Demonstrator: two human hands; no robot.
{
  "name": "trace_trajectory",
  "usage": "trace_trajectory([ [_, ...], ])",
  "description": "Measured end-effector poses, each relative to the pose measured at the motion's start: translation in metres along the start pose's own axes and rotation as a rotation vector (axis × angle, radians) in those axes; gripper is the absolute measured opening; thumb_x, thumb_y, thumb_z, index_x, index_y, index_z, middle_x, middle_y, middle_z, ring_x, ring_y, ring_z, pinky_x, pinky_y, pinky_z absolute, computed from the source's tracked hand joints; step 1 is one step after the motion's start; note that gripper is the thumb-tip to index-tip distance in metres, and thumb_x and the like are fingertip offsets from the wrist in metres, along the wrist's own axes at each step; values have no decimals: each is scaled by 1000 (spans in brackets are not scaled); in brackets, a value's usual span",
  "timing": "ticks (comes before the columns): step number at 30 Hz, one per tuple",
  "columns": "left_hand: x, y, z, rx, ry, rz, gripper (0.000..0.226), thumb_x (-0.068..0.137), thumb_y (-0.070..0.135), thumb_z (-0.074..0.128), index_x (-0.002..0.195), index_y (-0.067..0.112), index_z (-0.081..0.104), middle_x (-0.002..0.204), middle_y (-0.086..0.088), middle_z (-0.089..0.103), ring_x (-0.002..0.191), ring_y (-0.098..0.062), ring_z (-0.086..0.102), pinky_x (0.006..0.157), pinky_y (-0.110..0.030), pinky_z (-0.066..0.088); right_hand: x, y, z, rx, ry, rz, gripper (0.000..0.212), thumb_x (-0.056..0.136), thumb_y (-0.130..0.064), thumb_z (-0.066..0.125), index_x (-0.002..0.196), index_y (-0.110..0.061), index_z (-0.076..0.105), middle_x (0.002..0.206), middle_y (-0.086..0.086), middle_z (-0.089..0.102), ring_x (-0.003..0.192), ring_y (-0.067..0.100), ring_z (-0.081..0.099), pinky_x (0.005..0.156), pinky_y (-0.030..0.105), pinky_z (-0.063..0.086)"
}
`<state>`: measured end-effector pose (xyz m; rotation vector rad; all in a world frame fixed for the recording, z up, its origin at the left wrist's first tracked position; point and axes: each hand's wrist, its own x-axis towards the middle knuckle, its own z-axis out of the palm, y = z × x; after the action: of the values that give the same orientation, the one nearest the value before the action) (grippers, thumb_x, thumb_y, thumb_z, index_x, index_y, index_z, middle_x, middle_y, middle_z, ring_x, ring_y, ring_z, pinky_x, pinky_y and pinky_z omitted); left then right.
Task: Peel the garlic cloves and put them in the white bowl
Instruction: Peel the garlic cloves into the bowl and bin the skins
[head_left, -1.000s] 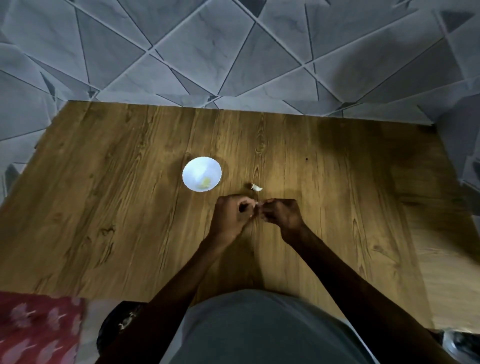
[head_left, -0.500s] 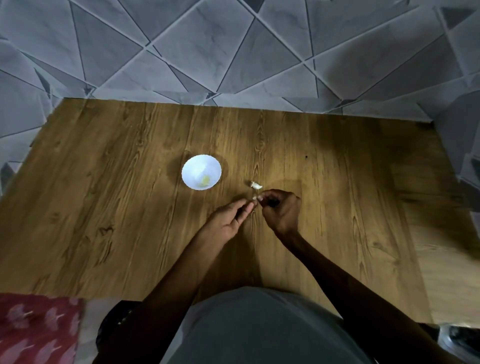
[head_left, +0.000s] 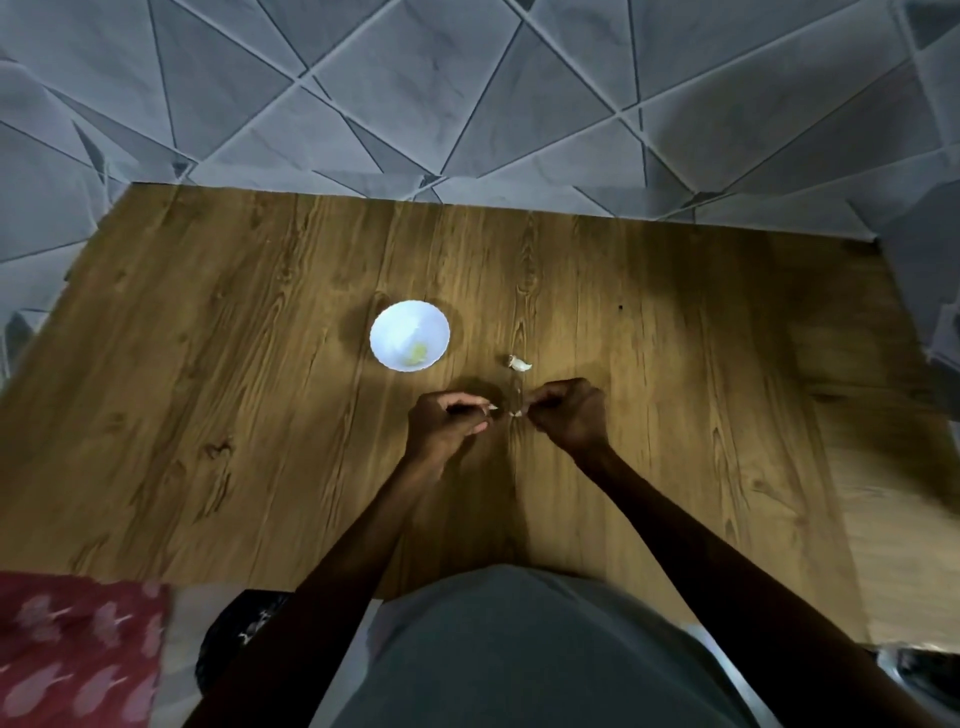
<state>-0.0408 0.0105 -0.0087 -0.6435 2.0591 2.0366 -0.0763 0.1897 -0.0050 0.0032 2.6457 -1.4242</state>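
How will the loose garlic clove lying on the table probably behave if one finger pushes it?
The loose garlic clove looks tiny, so probably very light. Its curved, pointed shape would likely make it spin or skid on the smooth wooden table rather than roll straight.

The table (head_left: 208, 415) under my hands is wood or a wood-look sheet, brown with strong grain and knots. It is smooth and mostly matt, with a soft sheen near its middle. The white bowl (head_left: 400, 327) there is smooth and glossy; ceramic or plastic, I cannot tell. The peeled clove (head_left: 417, 354) in it is bare and pale yellow. The loose garlic clove (head_left: 520, 363) beside the bowl wears dry, papery white skin, like the bit (head_left: 516, 413) pinched in my right hand (head_left: 571, 415). Beyond the far edge, the floor tiles (head_left: 467, 104) are grey and marbled, smooth with a dull shine. At the near left corner lies red printed cloth (head_left: 78, 649), matt. My grey clothing (head_left: 519, 649) is plain matt fabric.
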Motion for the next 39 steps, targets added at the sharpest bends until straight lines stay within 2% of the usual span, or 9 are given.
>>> trace_trajectory([
  [2, 5, -8, -5, 124, 23, 43, 12, 78, 7, 78, 89, 10, 77, 88, -11, 75, 85, -29, 72, 83, -38, 58, 5, 4, 7, -205, -57, -52, 15, 84, -7, 72, 75, -18, 75, 73, -10, 70, 62, 1, 67, 56, 14, 52],
  [7, 10, -13, -14, 426, 42, 220, 10, 80, 1, 74, 89, 4, 76, 89, -5, 74, 80, -9, 65, 74, -5, 44, 8, 3, 18, -436, -116, -102, 18, 90, -3, 59, 88, -14, 73, 87, 0, 72, 69, 6, 60, 60, 19, 44],
  [10, 14, -16, -23, 452, 43, 270, 10, 80, -1, 73, 88, 4, 76, 89, -7, 74, 80, -10, 64, 74, -5, 44, 12, 3, 16, -494, -82, -128, 19, 87, 0, 62, 100, -8, 71, 97, 5, 71, 77, 13, 64, 64, 20, 40],
  [14, 18, -18, -32, 469, 13, 287, 11, 80, -2, 73, 90, 1, 76, 89, -8, 74, 78, -3, 63, 74, -4, 43, 14, 0, 22, -515, -96, -262, 28, 88, -4, 63, 116, -7, 67, 114, 9, 67, 99, 23, 66, 78, 25, 52],
  [18, 21, -21, -34, 455, -6, 275, 10, 79, -2, 73, 86, 6, 75, 89, -10, 74, 75, 4, 63, 74, -6, 45, 16, -4, 30, -459, -211, -331, 14, 88, -4, 63, 98, -8, 72, 105, 10, 71, 97, 25, 67, 80, 30, 52],
  [24, 14, -17, -25, 405, 2, 277, 23, 80, -3, 71, 81, 20, 73, 78, 10, 71, 72, 9, 63, 71, -9, 45, 15, -8, 43, -193, -252, -262, 6, 80, -9, 76, 83, -13, 79, 82, 0, 76, 74, 9, 68, 69, 25, 52],
  [29, 18, -20, -30, 463, 98, 257, 11, 81, 6, 75, 80, 16, 73, 82, 3, 71, 71, 7, 61, 70, -4, 42, 19, 1, 47, -340, -208, -223, 20, 78, -1, 67, 80, -20, 74, 84, -4, 73, 76, 10, 66, 70, 27, 54],
  [34, 22, -27, -41, 558, 245, 271, 6, 79, 16, 77, 83, 13, 74, 84, 1, 73, 79, -12, 67, 80, -23, 52, 19, -1, 57, -492, -265, -477, 13, 81, -9, 65, 90, -13, 73, 98, 5, 68, 91, 26, 64, 76, 36, 54],
  [39, 12, -23, -39, 554, 280, 265, 15, 78, 19, 76, 91, 16, 71, 87, 6, 70, 81, -8, 63, 77, -18, 48, 8, 9, 55, -659, -264, -733, 10, 85, -15, 68, 93, -10, 73, 98, 8, 70, 89, 28, 65, 71, 36, 55],
])
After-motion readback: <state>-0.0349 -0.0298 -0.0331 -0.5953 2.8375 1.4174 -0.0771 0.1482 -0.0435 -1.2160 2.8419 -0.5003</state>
